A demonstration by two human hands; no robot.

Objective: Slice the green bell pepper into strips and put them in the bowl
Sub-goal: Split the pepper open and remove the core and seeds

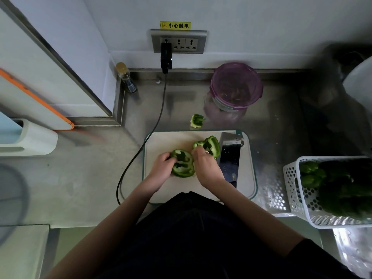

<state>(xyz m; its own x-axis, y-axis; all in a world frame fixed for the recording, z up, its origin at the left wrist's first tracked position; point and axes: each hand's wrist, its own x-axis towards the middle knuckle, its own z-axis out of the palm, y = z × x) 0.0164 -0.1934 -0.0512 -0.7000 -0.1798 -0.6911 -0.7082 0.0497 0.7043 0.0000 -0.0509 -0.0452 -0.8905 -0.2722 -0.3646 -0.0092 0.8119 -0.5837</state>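
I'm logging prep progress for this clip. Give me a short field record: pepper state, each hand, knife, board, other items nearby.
pepper: two opened halves on the cutting board, no strips cut yet
left hand: grips the near half
right hand: fingers at the halves, exact hold unclear
cleaver: lying flat on the board, unheld
pepper core: on the counter behind the board
purple container: behind the board
white basket: right side, holds more peppers

Green pepper halves (182, 163), white board (167, 141), purple container (236, 85), white perforated basket (298, 190).
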